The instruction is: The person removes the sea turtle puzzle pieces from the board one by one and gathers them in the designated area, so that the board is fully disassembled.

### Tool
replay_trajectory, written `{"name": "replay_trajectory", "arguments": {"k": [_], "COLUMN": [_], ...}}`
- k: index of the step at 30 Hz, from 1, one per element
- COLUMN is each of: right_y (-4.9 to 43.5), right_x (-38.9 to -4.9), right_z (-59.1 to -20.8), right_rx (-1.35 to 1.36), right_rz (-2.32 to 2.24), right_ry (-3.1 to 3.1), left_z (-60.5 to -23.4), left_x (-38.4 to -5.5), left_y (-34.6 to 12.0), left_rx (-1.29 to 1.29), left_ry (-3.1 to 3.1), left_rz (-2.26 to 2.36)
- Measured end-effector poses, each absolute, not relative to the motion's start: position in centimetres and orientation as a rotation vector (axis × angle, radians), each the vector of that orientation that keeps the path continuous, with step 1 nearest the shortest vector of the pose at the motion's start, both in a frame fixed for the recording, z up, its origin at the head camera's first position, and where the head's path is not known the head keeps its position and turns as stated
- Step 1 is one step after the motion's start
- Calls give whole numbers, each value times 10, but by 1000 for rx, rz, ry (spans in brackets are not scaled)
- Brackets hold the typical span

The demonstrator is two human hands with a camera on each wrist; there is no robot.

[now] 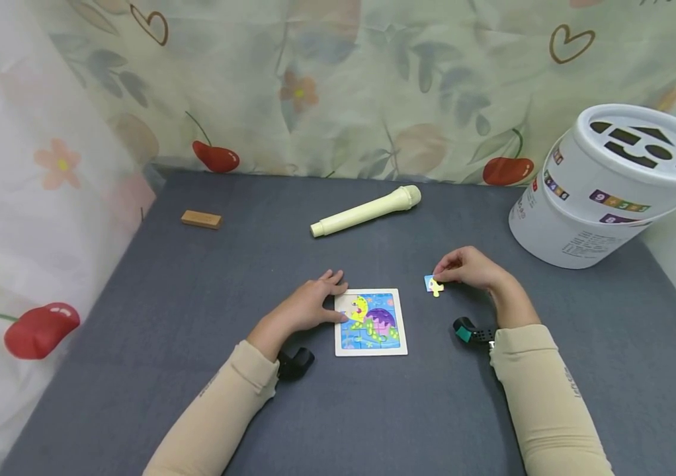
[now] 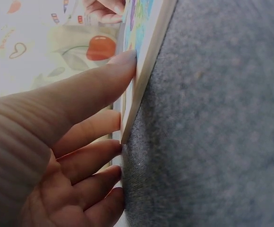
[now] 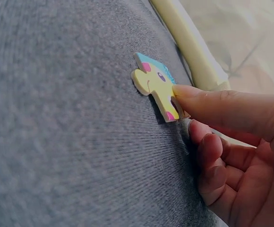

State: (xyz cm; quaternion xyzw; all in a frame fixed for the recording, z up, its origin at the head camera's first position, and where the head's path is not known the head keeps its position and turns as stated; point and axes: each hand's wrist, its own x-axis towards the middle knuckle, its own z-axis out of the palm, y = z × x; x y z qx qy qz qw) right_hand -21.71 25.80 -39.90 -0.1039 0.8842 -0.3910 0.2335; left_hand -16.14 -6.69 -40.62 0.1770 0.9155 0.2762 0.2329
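Note:
A square jigsaw puzzle tray (image 1: pixel 370 352) with a pale rim lies in front of me, holding a turtle picture with a bare whitish patch at its upper left. My left hand (image 1: pixel 308 304) rests at the tray's left side. Its thumb touches the face near the edge, and its fingers stretch along the upper left corner. To the right of the tray, my right hand (image 1: pixel 471 268) pinches a puzzle piece (image 3: pixel 156 82) between thumb and index finger. The piece is blue and yellow, with an eye and a smile, close over the grey cloth.
A cream toy microphone (image 1: pixel 368 211) lies behind the tray. Further left is a small wooden block (image 1: pixel 201 219). At the back right stands a white bucket (image 1: pixel 588 218) with shaped holes in its lid. A patterned curtain (image 1: pixel 338 86) hangs along the table's back edge.

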Motion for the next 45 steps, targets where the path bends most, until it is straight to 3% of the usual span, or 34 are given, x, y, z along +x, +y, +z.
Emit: {"name": "replay_trajectory", "arguments": {"k": [26, 40, 45], "right_y": [243, 160, 150], "right_x": [-209, -194, -191], "right_z": [-395, -387, -386], "right_rx": [-244, -768, -811], "right_rz": [-1048, -942, -919], "right_ry": [2573, 2377, 2368], "left_z": [-407, -406, -405], "left_x": [-160, -160, -158], "left_y": [-67, -67, -65], "left_rx": [527, 519, 520], "left_ry": [2520, 2512, 2524], "left_rz": [742, 764, 769]}}
